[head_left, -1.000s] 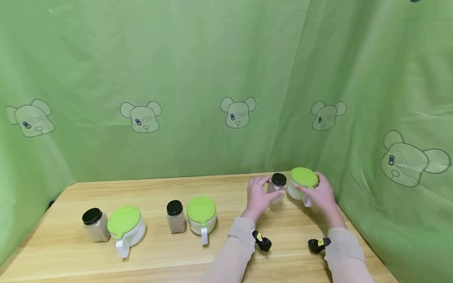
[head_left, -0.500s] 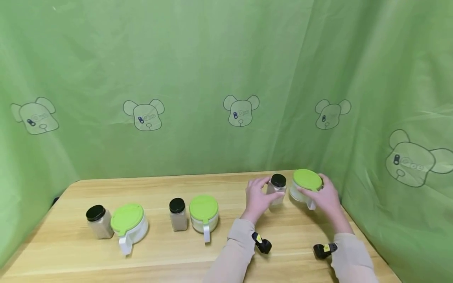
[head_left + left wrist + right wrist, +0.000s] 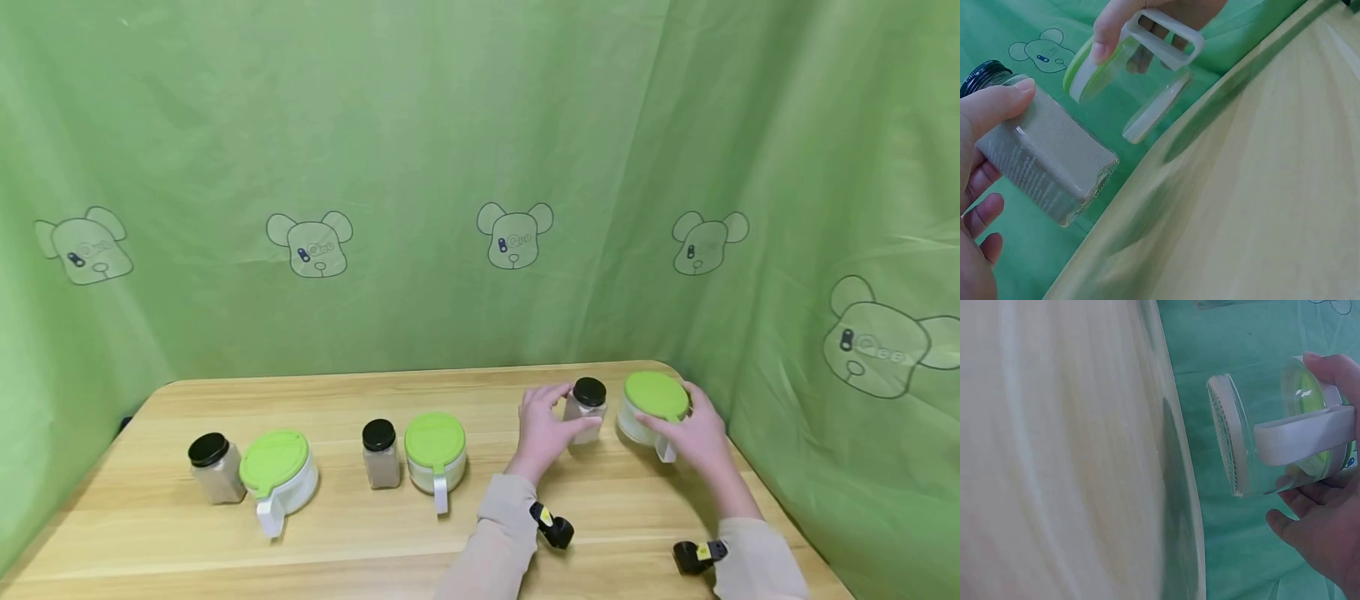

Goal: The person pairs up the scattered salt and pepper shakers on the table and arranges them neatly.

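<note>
My left hand [image 3: 543, 432] grips a square glass jar [image 3: 588, 408] with a black screw lid, filled with pale powder. In the left wrist view, the thumb presses the side of this jar [image 3: 1054, 153] just below its lid, and its base is raised off the table. My right hand [image 3: 696, 429] holds a round clear seasoning pot [image 3: 656, 395] by its upper part, with a green lid and white handle. The right wrist view shows this pot [image 3: 1266, 400] lifted too, a white layer at its bottom and its handle [image 3: 1304, 434] between thumb and fingers.
On the wooden table [image 3: 337, 550] stand two similar pairs. One jar [image 3: 382, 457] and pot [image 3: 435, 446] are near the middle; another jar [image 3: 217, 471] and pot [image 3: 277, 471] stand at left. A green curtain [image 3: 420, 317] hangs close behind and beside the table.
Both hands have moved the held jar and seasoning pot slightly toward the near side, with the pot also going a little right. The view has shifted slightly.
</note>
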Demonstrator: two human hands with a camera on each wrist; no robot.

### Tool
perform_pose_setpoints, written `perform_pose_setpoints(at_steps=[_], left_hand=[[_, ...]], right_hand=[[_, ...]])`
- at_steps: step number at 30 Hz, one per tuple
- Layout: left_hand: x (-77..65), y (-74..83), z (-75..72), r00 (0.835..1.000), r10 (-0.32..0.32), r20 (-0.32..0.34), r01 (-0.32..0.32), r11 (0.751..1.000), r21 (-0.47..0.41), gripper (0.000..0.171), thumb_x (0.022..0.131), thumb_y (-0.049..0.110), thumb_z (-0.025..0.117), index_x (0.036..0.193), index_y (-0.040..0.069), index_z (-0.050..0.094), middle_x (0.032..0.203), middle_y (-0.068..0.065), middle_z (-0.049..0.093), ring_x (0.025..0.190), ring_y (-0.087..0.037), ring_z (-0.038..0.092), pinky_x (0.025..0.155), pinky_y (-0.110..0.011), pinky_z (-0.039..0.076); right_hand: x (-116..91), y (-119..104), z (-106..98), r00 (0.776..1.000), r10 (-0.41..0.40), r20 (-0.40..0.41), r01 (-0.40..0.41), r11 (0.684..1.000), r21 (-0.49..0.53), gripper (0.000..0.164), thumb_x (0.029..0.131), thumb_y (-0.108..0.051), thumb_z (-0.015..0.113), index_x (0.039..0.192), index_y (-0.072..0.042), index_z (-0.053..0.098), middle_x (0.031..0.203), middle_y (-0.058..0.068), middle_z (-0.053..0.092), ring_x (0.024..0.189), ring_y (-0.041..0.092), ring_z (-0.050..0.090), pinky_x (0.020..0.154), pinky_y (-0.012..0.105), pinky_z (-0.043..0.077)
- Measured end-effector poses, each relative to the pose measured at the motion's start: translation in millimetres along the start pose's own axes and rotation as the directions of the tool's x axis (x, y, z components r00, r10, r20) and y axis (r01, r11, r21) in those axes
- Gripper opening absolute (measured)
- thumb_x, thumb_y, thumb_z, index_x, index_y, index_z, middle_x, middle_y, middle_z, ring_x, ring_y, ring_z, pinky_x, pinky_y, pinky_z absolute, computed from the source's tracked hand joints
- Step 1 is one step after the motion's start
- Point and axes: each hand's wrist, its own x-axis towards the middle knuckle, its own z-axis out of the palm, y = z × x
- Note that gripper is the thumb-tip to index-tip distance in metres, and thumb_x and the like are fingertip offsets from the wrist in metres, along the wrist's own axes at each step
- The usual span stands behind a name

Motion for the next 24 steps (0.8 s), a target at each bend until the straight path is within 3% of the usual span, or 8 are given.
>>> perform_pose_setpoints(at_steps=[8, 24], left_hand=[[-7.0, -2.3, -6.2, 1.000, -0.020, 0.014, 0.020, 1.000, -0.007, 0.067, 0.066, 0.040, 0.088, 0.125, 0.018, 0.065, 0.121, 0.005, 0.067, 0.117, -0.011, 0.048, 0.104, -0.036, 0.037], [-13.9, 2.7, -27.0, 0.997, 0.013, 0.074, -0.007, 0.997, -0.079, 0.061, 0.068, 0.035, 0.088, 0.123, 0.021, 0.067, 0.116, 0.006, 0.066, 0.113, -0.009, 0.048, 0.102, -0.034, 0.038]], right_hand=[[-12.9, -4.8, 0.4, 1.000, -0.005, 0.012, 0.005, 1.000, 0.003, 0.112, 0.079, -0.049, 0.076, 0.153, 0.003, 0.011, 0.151, 0.036, 0.025, 0.133, 0.055, 0.032, 0.104, 0.071, 0.029], [-29.4, -19.8, 1.5, 1.000, -0.021, -0.021, 0.021, 1.000, 0.002, 0.113, 0.075, -0.044, 0.081, 0.153, 0.002, 0.014, 0.149, 0.036, 0.030, 0.132, 0.055, 0.034, 0.104, 0.070, 0.029]])
